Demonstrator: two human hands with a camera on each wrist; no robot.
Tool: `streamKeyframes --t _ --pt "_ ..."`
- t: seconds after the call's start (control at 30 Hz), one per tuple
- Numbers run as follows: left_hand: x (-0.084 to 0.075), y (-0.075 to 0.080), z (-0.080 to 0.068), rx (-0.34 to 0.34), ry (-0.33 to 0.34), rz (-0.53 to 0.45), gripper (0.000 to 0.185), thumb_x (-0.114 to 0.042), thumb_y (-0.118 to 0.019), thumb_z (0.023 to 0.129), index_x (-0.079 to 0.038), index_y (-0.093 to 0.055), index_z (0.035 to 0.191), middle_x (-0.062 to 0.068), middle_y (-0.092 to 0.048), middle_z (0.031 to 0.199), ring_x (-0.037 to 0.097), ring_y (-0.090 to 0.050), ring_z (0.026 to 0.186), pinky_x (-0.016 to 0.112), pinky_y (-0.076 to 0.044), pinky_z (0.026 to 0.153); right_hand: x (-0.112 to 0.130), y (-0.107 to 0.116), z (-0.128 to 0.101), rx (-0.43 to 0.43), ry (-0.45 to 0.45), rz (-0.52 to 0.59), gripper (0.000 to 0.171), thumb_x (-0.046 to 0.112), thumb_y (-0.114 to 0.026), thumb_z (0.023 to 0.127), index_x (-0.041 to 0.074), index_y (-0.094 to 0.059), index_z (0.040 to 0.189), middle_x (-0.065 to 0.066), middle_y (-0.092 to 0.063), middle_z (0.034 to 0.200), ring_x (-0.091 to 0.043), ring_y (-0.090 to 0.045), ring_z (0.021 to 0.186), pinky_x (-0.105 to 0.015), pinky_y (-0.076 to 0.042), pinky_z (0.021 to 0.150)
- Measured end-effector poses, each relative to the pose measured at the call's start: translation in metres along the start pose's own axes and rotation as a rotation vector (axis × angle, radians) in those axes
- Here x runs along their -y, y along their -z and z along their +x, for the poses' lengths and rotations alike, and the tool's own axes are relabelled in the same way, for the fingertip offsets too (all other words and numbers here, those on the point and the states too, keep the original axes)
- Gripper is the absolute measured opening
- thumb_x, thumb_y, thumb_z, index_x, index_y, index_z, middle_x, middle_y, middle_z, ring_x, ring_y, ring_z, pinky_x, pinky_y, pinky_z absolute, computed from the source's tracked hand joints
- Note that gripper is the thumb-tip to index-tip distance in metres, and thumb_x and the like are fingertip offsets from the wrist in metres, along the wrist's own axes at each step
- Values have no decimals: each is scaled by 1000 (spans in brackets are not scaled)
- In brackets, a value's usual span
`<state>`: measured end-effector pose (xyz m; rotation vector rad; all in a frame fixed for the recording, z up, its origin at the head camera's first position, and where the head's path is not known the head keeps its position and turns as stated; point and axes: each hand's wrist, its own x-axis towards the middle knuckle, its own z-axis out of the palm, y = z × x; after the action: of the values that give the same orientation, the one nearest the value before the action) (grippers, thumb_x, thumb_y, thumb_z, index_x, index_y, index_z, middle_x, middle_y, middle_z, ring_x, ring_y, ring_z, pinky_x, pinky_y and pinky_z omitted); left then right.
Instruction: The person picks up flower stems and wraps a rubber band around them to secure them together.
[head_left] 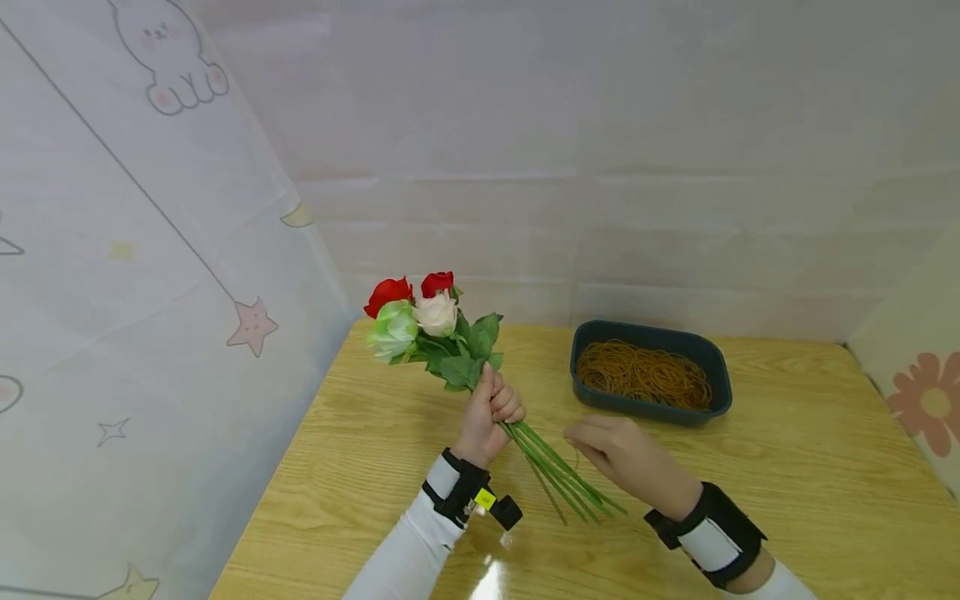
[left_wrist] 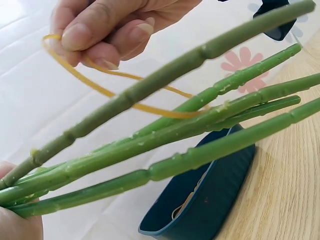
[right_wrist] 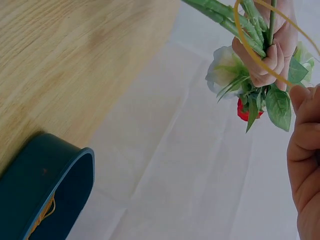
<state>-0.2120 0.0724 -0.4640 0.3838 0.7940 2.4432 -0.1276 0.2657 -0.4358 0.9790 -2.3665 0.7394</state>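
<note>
My left hand [head_left: 489, 417] grips a bunch of artificial flowers by its green stems [head_left: 555, 468]. Two red blooms [head_left: 388, 296], a pale pink rose [head_left: 436, 314] and a green-white flower [head_left: 393, 331] point away to the upper left, above dark leaves. The stem ends fan out toward the lower right. Beside them, my right hand [head_left: 633, 461] pinches a thin yellow-brown rubber band [left_wrist: 75, 73] between thumb and fingers. In the left wrist view the band's loop stretches from those fingertips across the upper stems, overlapping them.
A dark blue-green plastic bin [head_left: 651, 411] stands at the back right of the wooden table [head_left: 352, 467], holding a heap of rubber bands [head_left: 641, 372]. Patterned white sheeting [head_left: 465, 167] hangs behind the table and at both sides.
</note>
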Motion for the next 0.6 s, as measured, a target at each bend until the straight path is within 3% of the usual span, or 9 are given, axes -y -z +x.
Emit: streamKeyframes --t 0.17,0.27,0.33,0.4,0.6 --pt "3 -1 0 -6 14 -1 48 -41 -16 101 -19 -20 58 -2 -7 54 9 -7 47 20 -11 51 0 -4 4 11 -9 8 22 21 -50 95 7 -67 90 2 -63 75 -1 -56 64 -10 -43 57" --pt "6 -1 0 6 19 8 49 -41 -16 101 -19 -20 58 -2 -7 54 10 -8 46 20 -12 51 0 -6 8 25 -40 22 5 5 -64 85 8 -66 87 6 -57 68 4 -46 59 -10 -39 53" --pt "8 -1 1 5 22 15 49 -41 -17 101 -19 -20 57 -2 -8 54 10 -9 46 20 -11 52 -1 -7 12 33 -58 29 15 -3 -68 78 10 -65 85 9 -51 64 6 -38 57 -9 -35 51" --pt "10 -1 1 4 25 19 50 -41 -18 101 -19 -21 57 -2 -8 53 9 -9 46 20 -11 52 -1 -9 16 43 -79 35 17 -5 -68 77 11 -64 83 10 -47 63 7 -32 56 -10 -32 50" --pt "13 -3 4 13 37 38 50 -40 -18 101 -19 -20 56 -2 -8 52 7 -13 43 17 -19 49 -4 -11 25 56 -113 65 14 -3 -65 81 11 -65 84 8 -52 64 7 -35 56 -11 -34 50"
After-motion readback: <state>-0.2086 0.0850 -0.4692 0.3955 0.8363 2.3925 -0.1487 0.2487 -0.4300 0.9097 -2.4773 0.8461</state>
